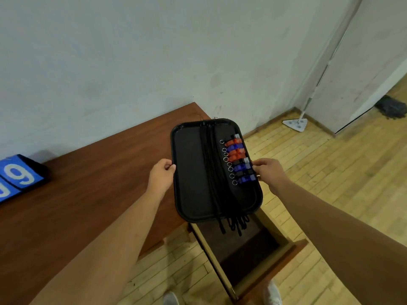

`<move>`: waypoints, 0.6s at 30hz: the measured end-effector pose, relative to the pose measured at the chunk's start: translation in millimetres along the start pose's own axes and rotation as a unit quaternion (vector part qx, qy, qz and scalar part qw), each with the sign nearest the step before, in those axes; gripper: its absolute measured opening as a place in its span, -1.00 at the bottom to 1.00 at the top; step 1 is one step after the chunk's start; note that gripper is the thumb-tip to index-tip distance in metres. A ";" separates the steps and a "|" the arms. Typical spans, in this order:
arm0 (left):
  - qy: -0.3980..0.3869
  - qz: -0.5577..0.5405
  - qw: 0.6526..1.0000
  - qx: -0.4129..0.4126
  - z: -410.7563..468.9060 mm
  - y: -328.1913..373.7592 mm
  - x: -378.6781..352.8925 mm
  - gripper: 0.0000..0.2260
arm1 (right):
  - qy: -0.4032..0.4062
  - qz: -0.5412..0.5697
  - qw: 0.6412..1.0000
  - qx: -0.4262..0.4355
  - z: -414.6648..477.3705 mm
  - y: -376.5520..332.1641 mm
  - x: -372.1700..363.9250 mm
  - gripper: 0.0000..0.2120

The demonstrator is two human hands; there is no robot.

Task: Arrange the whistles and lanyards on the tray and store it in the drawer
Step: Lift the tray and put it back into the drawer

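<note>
Both hands, left hand [161, 171] and right hand [265, 170], grip the black tray [189, 172] of arranged whistles [239, 159] and lanyards [212, 172] above the open drawer [248, 249]; storing remains

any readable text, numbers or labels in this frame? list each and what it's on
"9": white digit on the blue flip scoreboard at the left end of the wooden table.
A second white digit on the card below it is cut off by the frame edge; unreadable.
No print can be made out on the tray, whistles or lanyards.
</note>
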State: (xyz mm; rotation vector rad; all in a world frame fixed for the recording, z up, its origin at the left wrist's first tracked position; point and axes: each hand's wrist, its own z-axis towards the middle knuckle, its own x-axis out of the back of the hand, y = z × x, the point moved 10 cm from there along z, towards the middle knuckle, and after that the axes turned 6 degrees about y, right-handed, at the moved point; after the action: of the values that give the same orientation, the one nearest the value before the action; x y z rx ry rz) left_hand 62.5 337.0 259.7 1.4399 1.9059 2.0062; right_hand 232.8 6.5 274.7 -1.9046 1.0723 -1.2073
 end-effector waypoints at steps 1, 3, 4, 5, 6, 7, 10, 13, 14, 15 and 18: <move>0.009 -0.003 1.000 0.005 -3.2 0.7 -6.6 -0.82 | -0.010 -0.005 1.000 0.005 10.6 1.1 4.1 -0.83; 0.028 -0.005 0.999 0.021 -13.4 0.5 -19.4 -0.84 | -0.041 -0.015 0.999 0.021 29.8 2.1 10.2 -0.81; 0.040 -0.006 0.999 0.033 -20.2 0.0 -26.1 -0.83 | -0.060 -0.022 0.997 0.032 38.4 1.8 12.8 -0.81; 0.057 -0.007 0.997 0.045 -27.2 -1.9 -32.1 -0.84 | -0.078 -0.031 0.996 0.042 46.5 1.1 15.7 -0.80; 0.073 -0.007 0.995 0.061 -36.5 -3.1 -36.7 -0.85 | -0.095 -0.039 0.994 0.049 53.1 1.6 19.0 -0.80; 0.088 -0.009 0.993 0.073 -46.5 -5.1 -41.6 -0.87 | -0.110 -0.043 0.991 0.055 57.7 2.8 22.6 -0.80; 0.128 -0.019 0.986 0.103 -80.1 -8.3 -50.0 -0.93 | -0.151 -0.058 0.984 0.073 66.2 7.1 31.3 -0.79; 0.139 -0.023 0.981 0.136 -109.8 -17.5 -63.0 -0.92 | -0.182 -0.077 0.977 0.081 71.9 17.2 39.0 -0.77; 0.140 -0.021 0.979 0.147 -119.4 -22.2 -68.1 -0.91 | -0.192 -0.082 0.975 0.082 73.1 22.5 39.9 -0.76; 0.143 -0.022 0.977 0.154 -127.8 -27.5 -73.9 -0.89 | -0.198 -0.086 0.973 0.081 74.6 28.5 40.7 -0.76; 0.151 -0.020 0.975 0.163 -154.7 -41.1 -88.6 -0.88 | -0.209 -0.100 0.970 0.070 75.9 50.8 41.5 -0.74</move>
State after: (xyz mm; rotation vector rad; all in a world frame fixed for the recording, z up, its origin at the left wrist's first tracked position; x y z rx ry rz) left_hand -3.2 176.2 202.3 1.1865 2.4660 2.0691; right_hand 297.8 -47.3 220.5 -2.0678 0.5695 -0.8975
